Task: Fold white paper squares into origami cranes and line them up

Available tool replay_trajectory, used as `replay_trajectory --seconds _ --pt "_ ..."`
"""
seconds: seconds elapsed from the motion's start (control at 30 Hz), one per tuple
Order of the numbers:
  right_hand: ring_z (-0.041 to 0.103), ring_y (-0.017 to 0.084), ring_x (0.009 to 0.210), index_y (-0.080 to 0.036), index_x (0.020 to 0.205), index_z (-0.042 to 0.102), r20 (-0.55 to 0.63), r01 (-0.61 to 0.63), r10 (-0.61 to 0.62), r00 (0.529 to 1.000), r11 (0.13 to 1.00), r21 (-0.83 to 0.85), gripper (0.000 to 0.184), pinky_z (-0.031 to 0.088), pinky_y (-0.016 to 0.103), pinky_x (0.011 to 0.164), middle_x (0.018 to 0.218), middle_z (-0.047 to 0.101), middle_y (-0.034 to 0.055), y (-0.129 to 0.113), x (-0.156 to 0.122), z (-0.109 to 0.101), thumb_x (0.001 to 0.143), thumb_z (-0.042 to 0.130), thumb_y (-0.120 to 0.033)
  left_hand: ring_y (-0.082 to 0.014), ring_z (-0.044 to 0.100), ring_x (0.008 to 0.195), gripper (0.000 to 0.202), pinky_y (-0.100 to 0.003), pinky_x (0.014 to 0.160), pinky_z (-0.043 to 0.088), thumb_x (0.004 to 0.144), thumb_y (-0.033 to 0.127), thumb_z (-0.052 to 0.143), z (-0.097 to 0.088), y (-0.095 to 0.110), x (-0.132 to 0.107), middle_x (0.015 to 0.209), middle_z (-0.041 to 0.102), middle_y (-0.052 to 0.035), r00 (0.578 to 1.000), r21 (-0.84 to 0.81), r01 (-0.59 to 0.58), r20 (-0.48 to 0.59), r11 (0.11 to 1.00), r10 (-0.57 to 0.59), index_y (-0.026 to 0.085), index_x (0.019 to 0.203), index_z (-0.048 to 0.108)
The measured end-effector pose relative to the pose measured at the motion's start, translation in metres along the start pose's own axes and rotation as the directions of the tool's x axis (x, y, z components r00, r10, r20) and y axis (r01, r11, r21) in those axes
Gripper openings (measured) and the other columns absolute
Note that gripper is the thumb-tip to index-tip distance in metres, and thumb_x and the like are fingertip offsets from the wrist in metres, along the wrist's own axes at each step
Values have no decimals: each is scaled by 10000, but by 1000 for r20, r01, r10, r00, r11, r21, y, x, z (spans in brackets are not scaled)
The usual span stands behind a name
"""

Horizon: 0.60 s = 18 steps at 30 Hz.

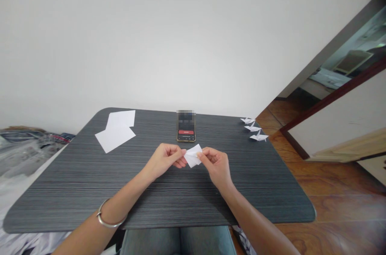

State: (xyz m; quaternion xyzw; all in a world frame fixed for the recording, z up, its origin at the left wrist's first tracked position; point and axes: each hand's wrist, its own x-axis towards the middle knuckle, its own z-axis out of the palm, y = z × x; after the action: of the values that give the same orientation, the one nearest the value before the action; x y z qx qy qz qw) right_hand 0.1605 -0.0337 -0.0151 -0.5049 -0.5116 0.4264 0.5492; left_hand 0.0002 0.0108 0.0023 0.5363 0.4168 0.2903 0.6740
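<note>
A small piece of folded white paper (193, 156) is held above the middle of the dark table, between both hands. My left hand (167, 156) pinches its left corner between thumb and fingers. On the other side, my right hand (216, 163) grips the right edge, its thumb lying over the paper. Creases and layered flaps show on the paper, though the fingertips hide parts of it. Just beyond the hands stands a folding phone (186, 136), its upper half blurred out.
Flat white sheets (116, 138) lie at the table's far left. Three folded paper cranes (258, 137) form a row near the far right edge. The dark table (144, 198) meets a white wall (169, 38) behind. Clothes and plastic (24, 154) are heaped at left.
</note>
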Motion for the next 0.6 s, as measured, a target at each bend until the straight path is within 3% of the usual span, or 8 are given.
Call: replay_trajectory --seconds 0.33,0.5,0.6 --pt "433 101 475 -156 555 551 2 -33 33 999 999 23 227 333 219 460 508 497 -23 3 2 -3 709 596 -317 -134 614 552 297 -222 571 503 761 366 538 -3 0 -3 592 658 -46 980 238 -196 24 951 196 122 613 619" --pt "435 100 472 -154 560 558 18 -39 39 999 999 15 216 330 219 461 502 504 -24 2 0 0 714 592 -302 -126 589 565 302 -213 550 481 807 371 459 3 -2 -3 595 614 -28 972 188 -231 13 955 233 119 715 598" --pt "434 97 462 -156 558 558 44 -40 40 998 999 3 212 330 221 461 497 507 -25 0 -2 3 718 592 -292 -96 528 495 254 -190 478 435 740 363 560 8 -4 -2 562 563 5 974 173 -226 44 959 222 126 648 543"
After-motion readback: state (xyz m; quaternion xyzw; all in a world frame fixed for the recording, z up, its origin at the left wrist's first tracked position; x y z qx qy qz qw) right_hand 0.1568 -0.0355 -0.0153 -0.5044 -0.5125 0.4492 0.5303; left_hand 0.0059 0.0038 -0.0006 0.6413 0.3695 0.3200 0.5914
